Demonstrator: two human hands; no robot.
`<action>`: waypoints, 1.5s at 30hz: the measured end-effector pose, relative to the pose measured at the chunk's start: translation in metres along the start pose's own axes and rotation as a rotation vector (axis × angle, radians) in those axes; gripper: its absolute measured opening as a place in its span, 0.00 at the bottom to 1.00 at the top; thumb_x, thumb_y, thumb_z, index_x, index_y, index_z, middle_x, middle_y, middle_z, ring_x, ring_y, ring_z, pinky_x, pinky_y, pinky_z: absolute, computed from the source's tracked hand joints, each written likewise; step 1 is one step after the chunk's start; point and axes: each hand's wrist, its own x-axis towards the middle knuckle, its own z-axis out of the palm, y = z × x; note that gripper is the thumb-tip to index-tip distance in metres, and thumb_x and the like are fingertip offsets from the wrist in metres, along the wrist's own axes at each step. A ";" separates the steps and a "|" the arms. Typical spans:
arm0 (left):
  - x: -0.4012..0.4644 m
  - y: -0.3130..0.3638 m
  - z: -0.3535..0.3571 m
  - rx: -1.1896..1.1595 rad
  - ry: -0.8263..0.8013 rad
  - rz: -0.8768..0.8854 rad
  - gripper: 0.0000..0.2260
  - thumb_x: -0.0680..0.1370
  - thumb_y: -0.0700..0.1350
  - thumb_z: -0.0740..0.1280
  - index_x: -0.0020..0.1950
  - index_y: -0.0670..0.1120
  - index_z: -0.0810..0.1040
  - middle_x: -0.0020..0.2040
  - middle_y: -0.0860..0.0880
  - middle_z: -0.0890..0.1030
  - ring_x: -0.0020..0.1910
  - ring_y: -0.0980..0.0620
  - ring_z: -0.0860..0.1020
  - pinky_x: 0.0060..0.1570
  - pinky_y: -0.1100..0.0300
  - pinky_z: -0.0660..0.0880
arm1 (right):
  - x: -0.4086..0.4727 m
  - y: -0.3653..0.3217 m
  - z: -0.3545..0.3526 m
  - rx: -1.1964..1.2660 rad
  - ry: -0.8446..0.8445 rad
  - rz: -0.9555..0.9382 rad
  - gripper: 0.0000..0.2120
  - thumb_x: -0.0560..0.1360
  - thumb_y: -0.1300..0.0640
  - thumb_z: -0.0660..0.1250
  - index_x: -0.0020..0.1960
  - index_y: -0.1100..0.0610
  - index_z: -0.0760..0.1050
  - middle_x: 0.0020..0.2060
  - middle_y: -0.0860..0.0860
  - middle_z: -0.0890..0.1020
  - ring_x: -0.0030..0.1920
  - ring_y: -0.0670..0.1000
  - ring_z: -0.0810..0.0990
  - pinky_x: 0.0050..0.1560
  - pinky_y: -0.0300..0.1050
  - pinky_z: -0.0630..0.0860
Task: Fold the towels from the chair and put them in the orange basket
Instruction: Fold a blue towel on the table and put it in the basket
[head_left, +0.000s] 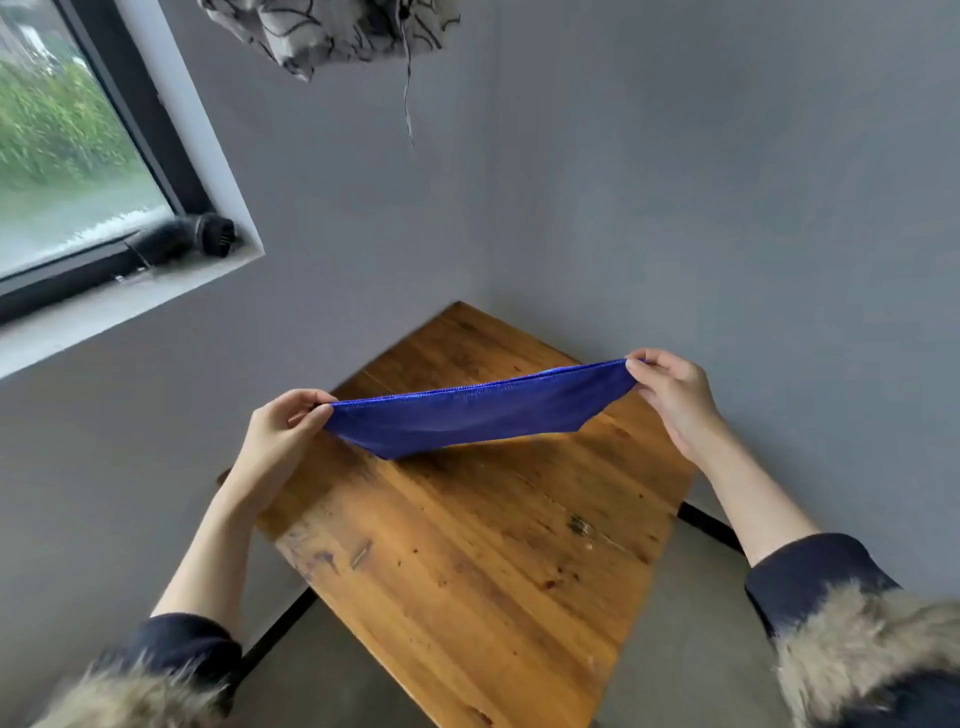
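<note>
Honestly the soft blue microfibre towel (467, 415) looks light and floppy, sagging between the left hand (283, 431) and right hand (667, 387), which pinch its far corners above the worn wooden table (467, 561), so corner grips seem best.

head view, looking forward-down, close over wooden table (467, 545), room corner.

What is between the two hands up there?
The blue towel stretches from the left hand to the right hand, each pinching a corner above the wooden table, in the head view.
</note>
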 end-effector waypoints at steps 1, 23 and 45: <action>-0.010 -0.012 0.004 0.018 -0.049 -0.035 0.06 0.77 0.35 0.64 0.44 0.43 0.79 0.39 0.51 0.79 0.33 0.67 0.75 0.37 0.77 0.68 | -0.008 0.016 -0.005 -0.042 -0.020 0.030 0.08 0.76 0.65 0.63 0.41 0.55 0.75 0.39 0.52 0.79 0.43 0.49 0.76 0.56 0.47 0.72; -0.106 -0.135 0.069 0.029 -0.298 -0.546 0.04 0.77 0.35 0.64 0.44 0.40 0.78 0.41 0.42 0.77 0.37 0.51 0.75 0.30 0.66 0.76 | -0.071 0.184 -0.045 -0.296 0.004 0.507 0.05 0.76 0.65 0.64 0.43 0.58 0.77 0.39 0.52 0.80 0.39 0.47 0.76 0.40 0.37 0.70; -0.026 -0.213 0.131 0.192 -0.217 -0.618 0.08 0.77 0.40 0.66 0.40 0.50 0.79 0.39 0.47 0.77 0.37 0.52 0.76 0.34 0.64 0.78 | 0.021 0.272 -0.013 -0.252 0.063 0.682 0.06 0.75 0.64 0.66 0.51 0.60 0.78 0.43 0.51 0.81 0.48 0.50 0.78 0.53 0.43 0.74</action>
